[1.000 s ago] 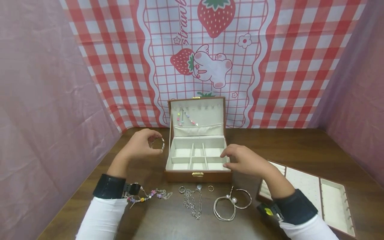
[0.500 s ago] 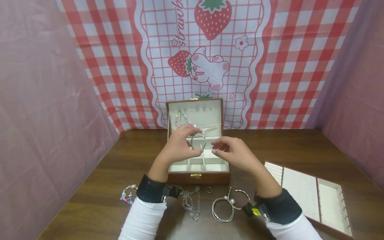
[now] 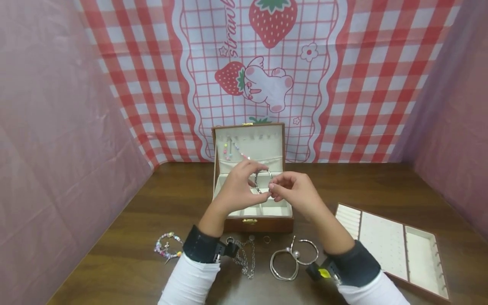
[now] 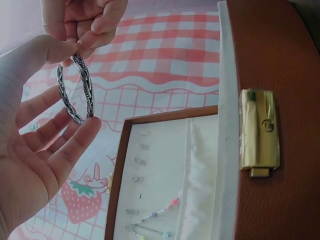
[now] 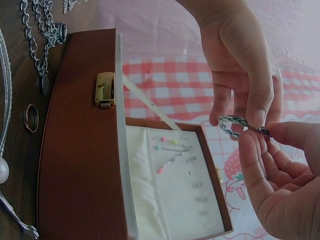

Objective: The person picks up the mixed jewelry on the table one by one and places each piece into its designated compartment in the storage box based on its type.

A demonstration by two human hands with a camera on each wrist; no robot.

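The step in hand seems to be a two-handed adjustment or handover: the left hand [image 3: 241,186] and the right hand [image 3: 295,188] meet on one twisted silver bracelet [image 4: 86,82] in front of the open jewelry box [image 3: 274,225]. Any next move would probably call for one hand to have a sure pinch before the other lets go, and for the ring to stay level with whichever fingers take its weight.

As the head camera sees it, the bracelet sits between the two hands, before the box's compartments; how high above them, I cannot tell. The left hand's fingers are spread wide around it, the forefinger at its twelve o'clock and the thumb near five, so the band spans the gap between them. The right hand's fingers are drawn narrow and pinch the rim at about four o'clock, close to the left thumb.

On the tabletop [image 3: 183,190], taking the box as the centre of the dial, a beaded bracelet [image 3: 163,254] lies at eight o'clock, a silver chain [image 5: 50,29] at six, partly behind the left wristband, a pearl-tipped bangle [image 3: 296,254] at five and a divided tray [image 3: 385,245] at four.
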